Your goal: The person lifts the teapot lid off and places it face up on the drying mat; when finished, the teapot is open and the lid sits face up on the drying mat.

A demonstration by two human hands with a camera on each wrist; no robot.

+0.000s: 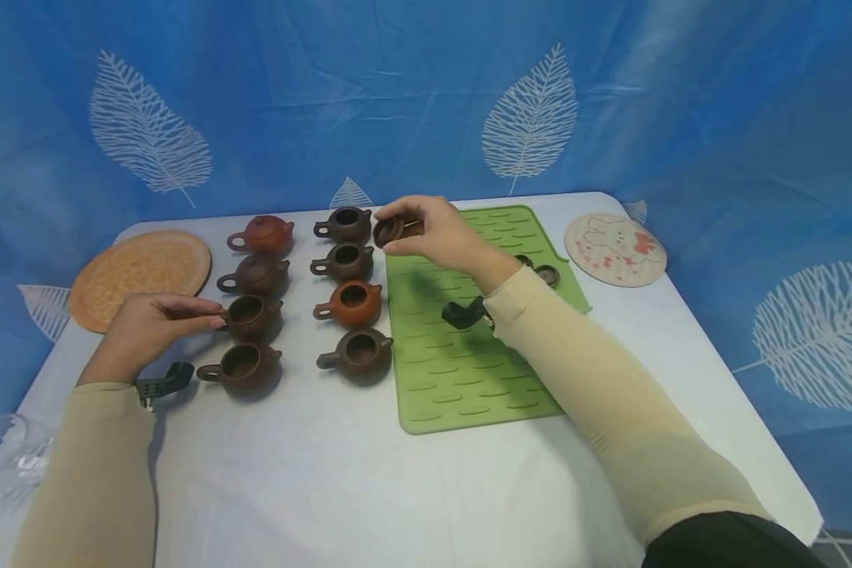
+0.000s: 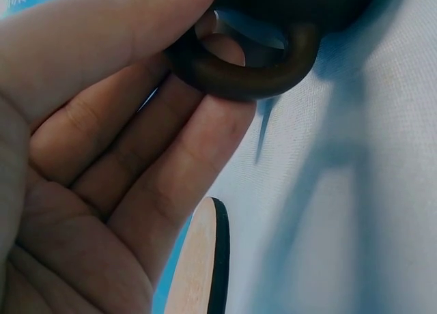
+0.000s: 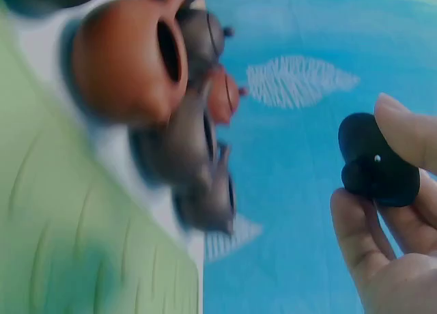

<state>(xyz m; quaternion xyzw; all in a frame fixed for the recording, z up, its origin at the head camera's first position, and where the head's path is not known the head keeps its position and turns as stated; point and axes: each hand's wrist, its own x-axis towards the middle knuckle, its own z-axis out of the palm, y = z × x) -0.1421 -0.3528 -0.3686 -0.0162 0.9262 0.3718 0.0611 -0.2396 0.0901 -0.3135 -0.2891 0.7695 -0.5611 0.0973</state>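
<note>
My left hand [image 1: 145, 327] pinches the ring handle [image 2: 249, 78] of a brown lidless teapot [image 1: 253, 317], third from the back in the left column. In the right wrist view, my right hand [image 3: 399, 205] holds a small dark lid [image 3: 379, 160] between thumb and fingers. Seen from the head, that lid [image 1: 388, 231] is raised beside the rearmost dark teapot [image 1: 348, 225] of the right column, near the green mat's back left corner. A red teapot [image 1: 266, 235] and a dark brown one [image 1: 259, 275] in the left column wear lids.
Lidless teapots, one orange [image 1: 355, 304], fill the right column; another lidless one [image 1: 244, 368] stands front left. Small lids [image 1: 547, 274] lie on the green mat [image 1: 440, 394] under my right forearm. Round boards flank the table, wooden [image 1: 142, 272] at left, rabbit-printed [image 1: 614, 251] at right.
</note>
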